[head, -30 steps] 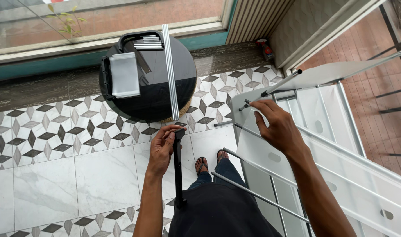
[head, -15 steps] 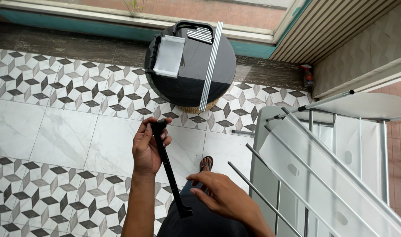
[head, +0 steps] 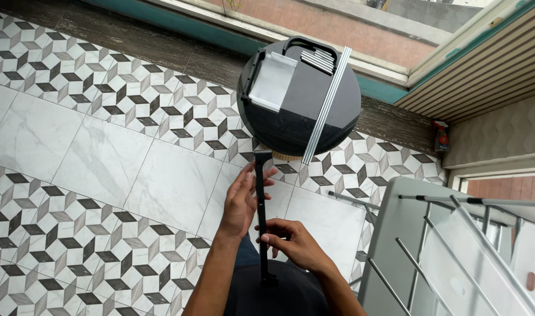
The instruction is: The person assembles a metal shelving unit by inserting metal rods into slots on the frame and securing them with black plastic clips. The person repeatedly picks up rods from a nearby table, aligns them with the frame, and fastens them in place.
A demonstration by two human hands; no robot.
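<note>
Head view, looking down at patterned tile floor [head: 92, 175].

Black rod [head: 260, 216]: slim, nearly upright in frame, running from about the lower centre toward 12 o'clock. Its upper end reaches the lower edge of the round black tabletop [head: 299, 111]; its lower end sits against the person's dark clothing.

Left hand [head: 241, 202]: at 9 o'clock of the rod, palm against it, fingers loosely curled round the upper-middle part, not fully closed.

Right hand [head: 294, 243]: at 4 o'clock of the left hand, lower on the rod. Thumb and fingertips pinch the rod; grip closed on it.

On the round tabletop: a silver metal rail [head: 327, 105] lies diagonally across the right side, overhanging the edge at 6 o'clock; a pale flat bag [head: 272, 82] at 10 o'clock; a bundle of short silver bars [head: 317, 59] at 12 o'clock.

A white metal drying rack [head: 455, 251] stands at 4 o'clock of the hands, well apart from them. Bare toes just visible beside the rack edge.
</note>
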